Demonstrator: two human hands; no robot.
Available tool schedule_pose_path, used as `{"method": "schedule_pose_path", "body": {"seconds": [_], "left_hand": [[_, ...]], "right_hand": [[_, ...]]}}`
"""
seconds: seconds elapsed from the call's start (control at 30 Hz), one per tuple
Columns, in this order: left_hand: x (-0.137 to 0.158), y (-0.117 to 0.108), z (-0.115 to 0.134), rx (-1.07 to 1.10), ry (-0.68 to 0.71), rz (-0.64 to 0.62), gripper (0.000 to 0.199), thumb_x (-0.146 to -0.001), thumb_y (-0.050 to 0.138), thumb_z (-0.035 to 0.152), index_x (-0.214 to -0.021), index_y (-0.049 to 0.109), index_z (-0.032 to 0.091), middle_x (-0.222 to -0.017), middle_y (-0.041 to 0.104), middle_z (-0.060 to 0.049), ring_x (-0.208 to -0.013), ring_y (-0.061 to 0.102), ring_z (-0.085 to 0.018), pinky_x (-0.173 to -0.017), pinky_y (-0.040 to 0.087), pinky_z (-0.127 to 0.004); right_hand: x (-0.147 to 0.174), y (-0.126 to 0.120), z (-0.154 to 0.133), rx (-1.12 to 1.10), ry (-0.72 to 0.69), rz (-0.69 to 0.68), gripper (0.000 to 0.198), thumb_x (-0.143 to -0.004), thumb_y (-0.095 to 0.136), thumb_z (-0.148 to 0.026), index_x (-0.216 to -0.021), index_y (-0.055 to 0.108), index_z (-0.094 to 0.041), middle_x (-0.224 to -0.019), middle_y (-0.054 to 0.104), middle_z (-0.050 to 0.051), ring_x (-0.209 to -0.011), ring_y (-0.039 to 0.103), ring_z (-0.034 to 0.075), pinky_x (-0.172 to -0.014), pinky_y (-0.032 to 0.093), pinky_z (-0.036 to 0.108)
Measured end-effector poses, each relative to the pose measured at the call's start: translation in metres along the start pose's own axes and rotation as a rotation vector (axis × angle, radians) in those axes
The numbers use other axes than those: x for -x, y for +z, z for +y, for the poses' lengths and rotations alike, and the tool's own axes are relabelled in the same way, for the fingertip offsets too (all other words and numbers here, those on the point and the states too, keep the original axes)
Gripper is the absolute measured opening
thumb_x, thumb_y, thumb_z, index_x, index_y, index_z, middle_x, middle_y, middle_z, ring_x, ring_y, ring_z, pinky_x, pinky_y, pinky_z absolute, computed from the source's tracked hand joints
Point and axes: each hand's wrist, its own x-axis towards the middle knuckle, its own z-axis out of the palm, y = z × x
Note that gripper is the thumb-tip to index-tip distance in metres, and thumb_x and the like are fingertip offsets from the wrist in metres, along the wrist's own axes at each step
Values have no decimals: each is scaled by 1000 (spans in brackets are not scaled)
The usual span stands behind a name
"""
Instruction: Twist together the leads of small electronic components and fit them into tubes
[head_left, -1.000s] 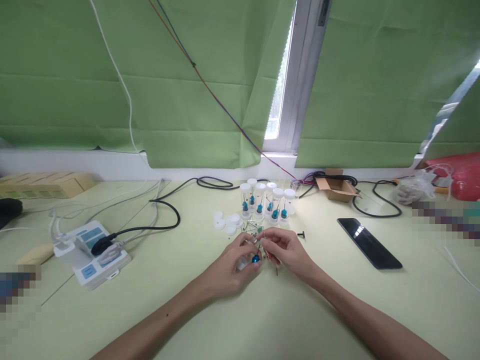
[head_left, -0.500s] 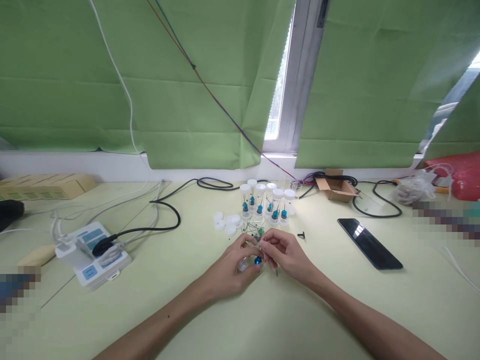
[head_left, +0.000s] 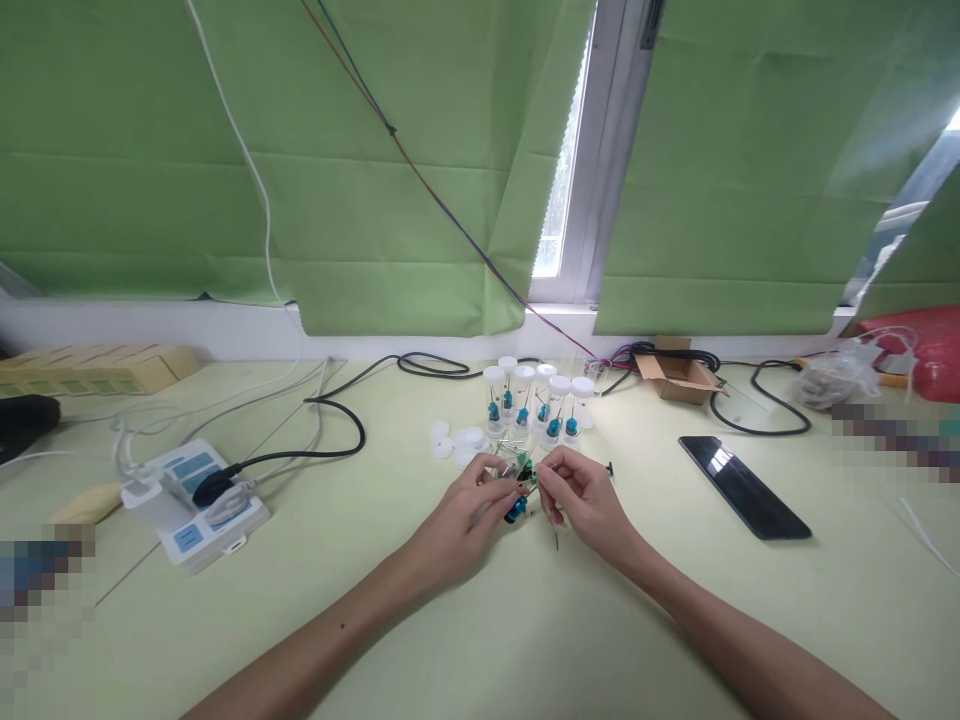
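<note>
My left hand [head_left: 466, 510] is closed, thumb and fingers pinched on a small part with a shiny blue piece [head_left: 516, 510] below the fingertips. Close against it, my right hand [head_left: 589, 500] is also closed, with a thin dark rod [head_left: 556, 541] sticking out below its fingers. The fingertips hide where the two meet. Just beyond them lie small green parts [head_left: 525, 464] and thin metal pins. Behind stand several clear vials [head_left: 523, 400] with white lids, each with a blue piece and thin rods inside. Loose white caps [head_left: 444, 447] lie beside the left hand.
A black phone [head_left: 742, 487] lies at right. An open cardboard box [head_left: 681, 380] stands by coiled black cables at the back. On the left is a white power strip [head_left: 202, 505] with plugs. A small black T-shaped piece [head_left: 610, 469] lies behind my right hand.
My left fingers have drawn closer together over the blue piece. My right hand has shifted slightly right and up, its fingers still pinched. The view has moved a little.
</note>
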Motion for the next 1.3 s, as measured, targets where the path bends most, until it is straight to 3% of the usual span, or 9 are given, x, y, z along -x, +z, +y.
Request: {"method": "schedule_pose_path", "body": {"seconds": [0.13, 0.23, 0.4, 0.6, 0.73, 0.9, 1.13, 1.3], "left_hand": [[0, 0, -7, -26, 42, 34, 37, -99, 34, 25, -127, 59, 31, -124, 48, -9, -83, 55, -15, -78, 49, -31], [0, 0, -8, -21, 32, 63, 44, -100, 32, 24, -141, 42, 36, -124, 48, -8, -87, 55, -15, -81, 49, -31], [-2, 0, -8, -39, -25, 135, 52, -98, 39, 30, -148, 25, 33, -117, 55, -7, -85, 54, -17, -83, 48, -34], [-2, 2, -16, -109, -12, 136, 51, -97, 43, 27, -145, 28, 28, -118, 55, -8, -88, 56, -17, -85, 48, -35], [-2, 0, -17, -153, 0, 158, 47, -94, 44, 21, -140, 38, 27, -118, 55, -8, -90, 58, -17, -87, 49, -35], [-3, -1, -22, -199, -4, 196, 47, -88, 48, 13, -133, 48, 26, -115, 59, -7, -88, 61, -18, -82, 52, -35], [-3, -1, -21, -202, -21, 178, 46, -86, 48, 12, -130, 53, 23, -114, 61, -8, -104, 59, -22, -90, 50, -38], [-2, -1, -16, -185, -22, 156, 42, -86, 47, 12, -126, 53, 22, -110, 61, -8, -104, 58, -22, -91, 49, -38]], "right_hand": [[-1, -1, -2, 17, -34, 97, 28, -93, 56, -38, -73, 51, -20, -52, 48, -5, -43, 44, 9, -43, 38, 23], [-1, -3, -1, 32, -73, 196, 28, -93, 55, -38, -72, 50, -20, -52, 47, -5, -44, 43, 9, -44, 38, 23], [-1, -5, 0, 90, -108, 350, 25, -94, 54, -37, -75, 50, -21, -53, 46, -5, -46, 41, 10, -45, 36, 23], [-2, -7, -4, 100, -161, 478, 24, -95, 52, -37, -76, 48, -22, -54, 45, -6, -47, 47, 11, -46, 37, 24], [-4, -9, -6, 77, -198, 521, 25, -95, 52, -37, -76, 47, -22, -54, 44, -7, -47, 48, 11, -47, 38, 25], [-6, -10, -6, 7, -200, 508, 25, -95, 52, -36, -75, 45, -23, -54, 41, -7, -46, 48, 11, -46, 36, 25], [-7, -10, -3, -77, -192, 455, 25, -95, 53, -34, -75, 46, -22, -55, 39, -8, -47, 48, 10, -48, 36, 25], [-10, -10, -1, -201, -114, 442, 27, -93, 56, -33, -72, 45, -21, -55, 36, -8, -44, 45, 9, -46, 34, 23]]}}
